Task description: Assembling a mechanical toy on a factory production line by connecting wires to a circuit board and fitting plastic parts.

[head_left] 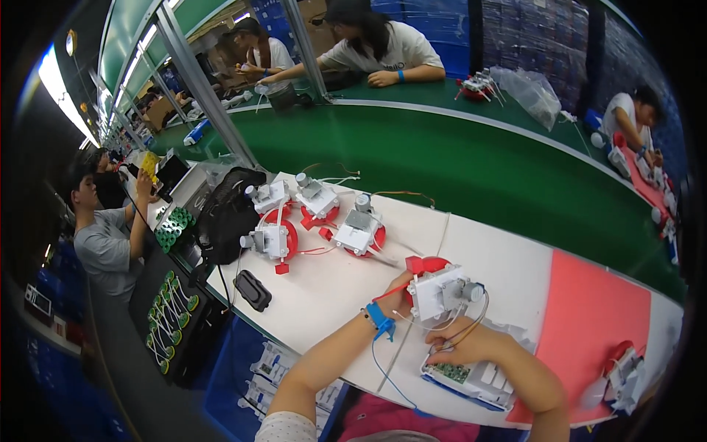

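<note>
Far left on the white bench (324, 295): black bag (230, 214), small black device (252, 289), then four white motor units on red discs (313, 217). Further right, left hand (398, 289), blue wrist strap (378, 318) on it, closed on the left side of a white motor assembly (440, 291) sitting on a red disc at bench centre. Right hand (458, 345) just below, fingers curled, pinching thin wires hanging from that assembly, above a tray holding a green circuit board (471, 376). Red mat (589, 324) beyond.
</note>
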Tool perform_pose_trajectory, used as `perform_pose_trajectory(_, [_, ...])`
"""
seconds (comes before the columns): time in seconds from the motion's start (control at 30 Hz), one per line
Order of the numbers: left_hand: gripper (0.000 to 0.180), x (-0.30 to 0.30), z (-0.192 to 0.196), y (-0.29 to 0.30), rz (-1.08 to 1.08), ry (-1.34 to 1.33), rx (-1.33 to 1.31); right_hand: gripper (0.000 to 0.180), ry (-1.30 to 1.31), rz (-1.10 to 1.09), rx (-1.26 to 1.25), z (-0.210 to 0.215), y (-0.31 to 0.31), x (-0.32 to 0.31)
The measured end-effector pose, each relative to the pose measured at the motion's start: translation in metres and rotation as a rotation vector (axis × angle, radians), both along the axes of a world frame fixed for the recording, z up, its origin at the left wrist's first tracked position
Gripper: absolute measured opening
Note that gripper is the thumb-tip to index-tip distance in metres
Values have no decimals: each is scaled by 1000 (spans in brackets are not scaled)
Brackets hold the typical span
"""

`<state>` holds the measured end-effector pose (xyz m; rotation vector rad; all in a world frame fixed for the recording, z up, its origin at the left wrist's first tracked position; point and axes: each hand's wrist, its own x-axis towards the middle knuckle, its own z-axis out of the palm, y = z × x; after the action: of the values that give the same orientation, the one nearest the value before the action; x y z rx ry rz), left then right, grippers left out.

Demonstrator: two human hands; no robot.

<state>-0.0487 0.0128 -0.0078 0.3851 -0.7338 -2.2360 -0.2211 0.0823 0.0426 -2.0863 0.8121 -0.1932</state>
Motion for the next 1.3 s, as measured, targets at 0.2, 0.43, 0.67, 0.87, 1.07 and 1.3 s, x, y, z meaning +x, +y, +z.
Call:
perform_pose_trajectory(0.2, [67, -3, -1, -5, 34, 4, -101, 30, -61, 11, -18, 1, -3, -4])
perform_pose_trajectory(0.43, [68, 8, -3, -12, -74, 185, 51, 36, -206, -136, 111, 26, 1, -9])
perform_pose_trajectory(0.67, [63, 7, -1, -3, -41, 217, 87, 54, 368, -348, -428, 85, 63, -12])
perform_pose_trajectory(0.87, [63, 4, -2, 2, -47, 187, 99, 73, 470, -483, -434, 70, 99, -24])
perform_pose_trajectory(1.07, [62, 8, -3, -8, -88, 512, 52, 56, 263, -453, -284, 48, 84, -36])
perform_pose_trajectory(1.3, [70, 4, -7, -10, -46, 148, 106, 42, 144, -431, -233, 43, 67, -47])
